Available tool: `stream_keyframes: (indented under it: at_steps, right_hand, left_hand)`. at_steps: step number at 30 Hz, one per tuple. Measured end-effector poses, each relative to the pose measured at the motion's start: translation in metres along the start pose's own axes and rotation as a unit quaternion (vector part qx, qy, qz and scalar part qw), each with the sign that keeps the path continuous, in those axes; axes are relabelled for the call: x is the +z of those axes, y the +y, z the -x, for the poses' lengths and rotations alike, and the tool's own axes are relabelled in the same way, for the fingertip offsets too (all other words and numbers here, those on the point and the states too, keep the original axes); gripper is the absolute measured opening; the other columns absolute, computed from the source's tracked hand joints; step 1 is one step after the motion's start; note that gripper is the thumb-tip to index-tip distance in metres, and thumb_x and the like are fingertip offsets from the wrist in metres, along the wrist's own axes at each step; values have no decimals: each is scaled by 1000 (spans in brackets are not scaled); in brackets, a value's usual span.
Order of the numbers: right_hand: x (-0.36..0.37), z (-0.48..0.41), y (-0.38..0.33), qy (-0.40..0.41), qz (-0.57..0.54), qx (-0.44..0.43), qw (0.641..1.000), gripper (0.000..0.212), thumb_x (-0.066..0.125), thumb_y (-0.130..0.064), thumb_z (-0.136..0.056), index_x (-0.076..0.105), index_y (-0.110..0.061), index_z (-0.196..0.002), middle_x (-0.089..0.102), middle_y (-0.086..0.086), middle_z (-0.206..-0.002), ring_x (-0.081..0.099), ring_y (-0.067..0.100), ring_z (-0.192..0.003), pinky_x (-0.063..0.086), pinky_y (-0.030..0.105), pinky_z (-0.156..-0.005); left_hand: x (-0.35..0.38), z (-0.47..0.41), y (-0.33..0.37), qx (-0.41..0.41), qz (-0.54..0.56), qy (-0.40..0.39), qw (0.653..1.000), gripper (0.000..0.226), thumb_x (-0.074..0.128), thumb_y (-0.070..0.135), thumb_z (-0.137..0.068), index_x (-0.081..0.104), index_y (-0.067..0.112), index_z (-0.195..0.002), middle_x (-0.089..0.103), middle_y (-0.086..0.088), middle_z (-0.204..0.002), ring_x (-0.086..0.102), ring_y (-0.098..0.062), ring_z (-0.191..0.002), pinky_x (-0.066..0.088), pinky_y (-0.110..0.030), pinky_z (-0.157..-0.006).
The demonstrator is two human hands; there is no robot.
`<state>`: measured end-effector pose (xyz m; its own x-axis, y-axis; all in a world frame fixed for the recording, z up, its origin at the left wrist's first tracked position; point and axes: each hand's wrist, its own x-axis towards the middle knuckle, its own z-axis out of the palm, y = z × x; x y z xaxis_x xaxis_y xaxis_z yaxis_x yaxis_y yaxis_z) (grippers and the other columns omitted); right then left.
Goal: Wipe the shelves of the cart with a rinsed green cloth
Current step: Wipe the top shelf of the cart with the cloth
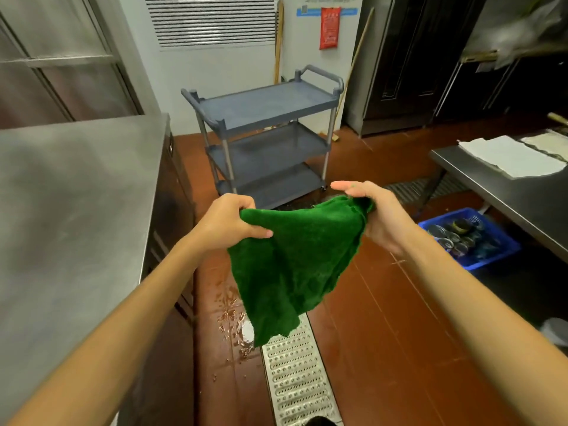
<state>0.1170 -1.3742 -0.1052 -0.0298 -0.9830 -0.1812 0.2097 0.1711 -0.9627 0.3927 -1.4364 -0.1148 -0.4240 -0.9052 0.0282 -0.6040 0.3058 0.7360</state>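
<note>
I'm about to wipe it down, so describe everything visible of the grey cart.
The cart is grey, plastic-looking, with three railed shelves stacked on silvery metal posts and a looped handle at each end of the top shelf. It stands upright on the red-brown tiled floor near the white wall, a small caster showing at one bottom corner. The green cloth, gripped by the left hand and right hand, hangs nearer the camera, not touching it.
</note>
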Motion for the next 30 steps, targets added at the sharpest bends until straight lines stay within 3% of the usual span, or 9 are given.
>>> stream_keyframes:
  at_steps: [3,6,10,14,17,21,25,28,30]
  right_hand:
    - [-4,-34,-9,-17,311,-41,949,58,87,-44,-70,64,-37,-123,63,-12,-122,62,7,-106,49,25,-85]
    - [-12,-79,-14,-54,498,-62,863,83,93,-34,-65,52,-35,-136,51,-12,-138,50,9,-121,40,25,-91]
    - [-29,-151,-13,-60,565,-60,821,81,88,-23,-73,47,-28,-143,50,-4,-145,49,20,-130,42,30,-93]
    - [-48,-226,-16,-59,621,-71,778,69,83,-32,-80,52,-22,-141,58,6,-139,55,26,-125,47,35,-94]
    - [-57,-277,-36,-70,636,-66,766,58,84,-36,-79,63,-18,-130,64,8,-127,60,25,-113,45,28,-80]
    - [-73,-331,-62,-99,644,-55,757,67,86,-54,-68,66,-21,-124,65,0,-115,60,22,-107,46,30,-79]
    - [-89,-374,-75,-124,669,-42,731,61,81,-72,-59,69,-27,-98,68,-7,-91,63,17,-88,52,34,-66]
    - [-99,-402,-77,-111,688,-61,715,36,83,-55,-69,60,-29,-76,62,-9,-76,59,17,-77,42,31,-57]
    - [-105,-423,-78,-76,667,-75,737,26,80,-35,-75,57,-26,-71,55,-6,-75,57,22,-76,43,33,-59]
  left_hand:
    - [-10,-36,-9,12,-31,13,999,51,97,25,-63,47,19,-59,60,3,-63,61,-17,-64,53,-45,-66]
    - [-17,-74,-22,6,-54,24,998,59,98,24,-59,40,19,-64,54,2,-66,52,-19,-66,47,-41,-62]
    - [-19,-129,-44,-19,-49,81,995,65,100,17,-54,40,24,-78,55,5,-81,52,-17,-75,46,-37,-65]
    - [-27,-191,-57,-50,-83,66,993,63,100,29,-54,58,36,-101,68,1,-113,61,-19,-109,53,-44,-92]
    - [-36,-238,-54,-61,-131,50,988,46,96,40,-61,72,31,-100,72,6,-99,67,-14,-94,56,-38,-85]
    - [-43,-294,-44,-71,-127,49,988,23,92,39,-70,70,31,-70,65,7,-64,59,-10,-61,42,-27,-58]
    - [-42,-342,-33,-51,-116,113,986,26,91,30,-73,65,27,-73,63,4,-74,57,-12,-70,40,-28,-61]
    - [-40,-382,-25,-28,-127,150,980,36,82,9,-77,54,29,-69,55,2,-80,52,-20,-78,36,-32,-68]
    - [-42,-409,-23,-27,-117,170,978,37,72,-3,-76,52,26,-65,56,2,-72,54,-22,-73,36,-31,-65]
